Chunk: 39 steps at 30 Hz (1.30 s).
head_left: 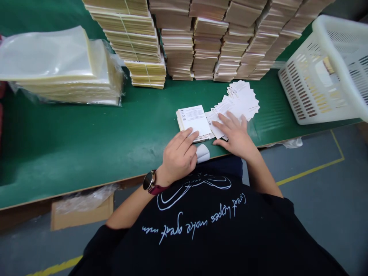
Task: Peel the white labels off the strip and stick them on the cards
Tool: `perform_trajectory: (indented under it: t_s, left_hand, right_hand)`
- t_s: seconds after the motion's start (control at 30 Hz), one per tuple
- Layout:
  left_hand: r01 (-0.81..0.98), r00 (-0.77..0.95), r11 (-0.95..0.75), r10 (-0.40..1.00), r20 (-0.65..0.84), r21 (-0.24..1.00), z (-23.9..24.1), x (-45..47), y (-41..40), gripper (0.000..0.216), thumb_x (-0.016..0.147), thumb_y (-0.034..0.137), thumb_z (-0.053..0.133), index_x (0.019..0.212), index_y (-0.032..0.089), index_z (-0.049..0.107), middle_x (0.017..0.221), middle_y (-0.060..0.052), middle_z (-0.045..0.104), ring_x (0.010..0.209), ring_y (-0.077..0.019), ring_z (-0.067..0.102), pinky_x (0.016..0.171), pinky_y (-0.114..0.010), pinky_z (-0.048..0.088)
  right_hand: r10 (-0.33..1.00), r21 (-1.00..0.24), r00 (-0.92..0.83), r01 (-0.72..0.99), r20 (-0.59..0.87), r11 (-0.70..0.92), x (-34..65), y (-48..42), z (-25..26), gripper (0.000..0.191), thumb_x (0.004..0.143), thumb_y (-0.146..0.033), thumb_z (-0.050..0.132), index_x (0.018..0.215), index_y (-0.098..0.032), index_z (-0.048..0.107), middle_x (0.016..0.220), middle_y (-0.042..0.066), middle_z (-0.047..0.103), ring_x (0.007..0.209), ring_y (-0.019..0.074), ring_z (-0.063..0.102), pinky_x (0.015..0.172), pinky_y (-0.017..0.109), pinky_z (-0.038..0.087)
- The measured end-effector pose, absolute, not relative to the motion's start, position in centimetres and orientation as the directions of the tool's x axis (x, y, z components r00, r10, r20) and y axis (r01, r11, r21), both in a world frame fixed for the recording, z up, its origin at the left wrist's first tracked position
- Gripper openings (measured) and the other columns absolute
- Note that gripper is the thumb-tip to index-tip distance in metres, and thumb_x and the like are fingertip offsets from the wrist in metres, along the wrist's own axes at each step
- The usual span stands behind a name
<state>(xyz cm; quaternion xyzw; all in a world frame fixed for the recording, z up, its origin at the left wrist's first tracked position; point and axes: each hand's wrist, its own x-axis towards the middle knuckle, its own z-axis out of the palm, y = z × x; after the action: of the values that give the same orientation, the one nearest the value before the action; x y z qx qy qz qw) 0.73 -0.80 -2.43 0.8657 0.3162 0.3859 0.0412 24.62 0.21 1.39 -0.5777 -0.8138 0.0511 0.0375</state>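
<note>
My left hand [179, 155], with a watch on its wrist, rests at the green table's near edge. Its fingers press together on the near corner of a small stack of white printed cards [194, 120], and a curled white piece [202, 152] shows under the palm. My right hand [234, 134] lies flat with fingers spread on the near end of a fanned spread of white cards [240, 100], just right of the stack.
Tall stacks of tan card bundles [207, 42] line the back of the green table [86, 134]. A pile of clear plastic sleeves [57, 65] lies at the left. A white plastic basket [324, 73] stands at the right. A cardboard box [80, 212] sits below the table edge.
</note>
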Motion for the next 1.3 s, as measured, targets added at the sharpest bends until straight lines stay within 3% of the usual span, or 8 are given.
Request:
perform_trajectory:
  t_s: [0.27, 0.47, 0.67, 0.83, 1.03, 1.17, 1.23, 1.3]
  left_hand:
    - [0.533, 0.526, -0.785, 0.6, 0.602, 0.316, -2.2, 0.6, -0.8, 0.008, 0.076, 0.009, 0.056, 0.076, 0.015, 0.06, 0.123, -0.013, 0.065, 0.124, -0.0304, 0.057, 0.098, -0.05, 0.054]
    - [0.539, 0.525, -0.781, 0.604, 0.6, 0.314, -2.1, 0.7, -0.7, 0.007, 0.075, 0.01, 0.056, 0.075, 0.015, 0.061, 0.122, -0.014, 0.065, 0.123, -0.0309, 0.057, 0.097, -0.05, 0.054]
    - [0.551, 0.535, -0.779, 0.605, 0.59, 0.298, -1.9, 0.7, -0.7, 0.008, 0.076, 0.01, 0.055, 0.072, 0.015, 0.06, 0.121, -0.013, 0.066, 0.122, -0.0304, 0.057, 0.098, -0.05, 0.054]
    - [0.555, 0.55, -0.759, 0.641, 0.535, 0.34, -1.8, 0.6, -0.6, 0.011, 0.076, 0.011, 0.053, 0.07, 0.015, 0.061, 0.122, -0.012, 0.066, 0.123, -0.0311, 0.056, 0.099, -0.052, 0.053]
    - [0.558, 0.556, -0.75, 0.655, 0.512, 0.354, -1.7, 0.7, -0.6, 0.012, 0.076, 0.011, 0.053, 0.069, 0.015, 0.062, 0.122, -0.012, 0.066, 0.124, -0.0315, 0.056, 0.099, -0.052, 0.053]
    - [0.558, 0.543, -0.73, 0.681, 0.492, 0.394, -1.7, 0.7, -0.7, 0.013, 0.075, 0.011, 0.053, 0.069, 0.015, 0.063, 0.123, -0.011, 0.065, 0.125, -0.0315, 0.054, 0.101, -0.054, 0.051]
    - [0.562, 0.547, -0.73, 0.681, 0.488, 0.388, -1.7, 0.7, -0.7, 0.012, 0.075, 0.011, 0.053, 0.069, 0.015, 0.063, 0.123, -0.011, 0.065, 0.125, -0.0314, 0.054, 0.101, -0.053, 0.051]
    - [0.572, 0.552, -0.735, 0.673, 0.493, 0.363, -1.6, 0.7, -0.7, 0.012, 0.075, 0.011, 0.053, 0.069, 0.015, 0.062, 0.122, -0.011, 0.066, 0.124, -0.0313, 0.055, 0.1, -0.052, 0.052]
  right_hand:
    - [0.974, -0.459, -0.226, 0.864, 0.018, 0.209, 27.2, 1.1, 0.6, 0.05, 0.099, -0.054, 0.027, 0.132, -0.032, 0.057, 0.145, 0.002, 0.053, 0.143, 0.0255, 0.038, 0.114, 0.061, 0.028]
    - [0.976, -0.619, -0.158, 0.755, 0.149, 0.217, 28.1, 1.5, -0.4, 0.033, 0.092, -0.053, 0.049, 0.102, -0.034, 0.074, 0.127, -0.002, 0.068, 0.135, 0.0244, 0.05, 0.115, 0.058, 0.032]
    - [0.967, -0.677, -0.237, 0.696, 0.096, 0.238, 29.3, 2.2, 0.0, 0.029, 0.081, -0.051, 0.067, 0.103, -0.034, 0.074, 0.126, -0.001, 0.068, 0.134, 0.0271, 0.051, 0.113, 0.06, 0.034]
    - [0.957, -0.694, -0.283, 0.675, 0.071, 0.251, 29.7, 2.3, 0.4, 0.031, 0.09, -0.048, 0.055, 0.109, -0.032, 0.072, 0.128, -0.001, 0.066, 0.136, 0.0245, 0.049, 0.114, 0.058, 0.035]
    - [0.984, -0.78, -0.087, 0.6, 0.158, 0.178, 28.6, 1.8, -0.3, 0.034, 0.095, -0.044, 0.046, 0.105, -0.029, 0.074, 0.117, 0.0, 0.072, 0.125, 0.02, 0.059, 0.112, 0.048, 0.042]
    - [0.983, -0.833, 0.099, 0.548, 0.152, 0.074, 28.7, 1.9, -1.0, 0.04, 0.094, -0.051, 0.044, 0.107, -0.027, 0.073, 0.117, 0.002, 0.073, 0.114, 0.0202, 0.065, 0.101, 0.043, 0.051]
    - [0.98, -0.817, 0.125, 0.575, 0.152, 0.054, 28.7, 1.8, -1.1, 0.044, 0.095, -0.052, 0.04, 0.108, -0.026, 0.073, 0.115, 0.003, 0.073, 0.11, 0.0207, 0.067, 0.095, 0.043, 0.054]
    - [0.981, -0.731, 0.054, 0.675, 0.185, 0.1, 28.3, 1.4, -0.7, 0.048, 0.095, -0.055, 0.039, 0.116, -0.025, 0.069, 0.12, 0.006, 0.071, 0.115, 0.0221, 0.065, 0.1, 0.045, 0.051]
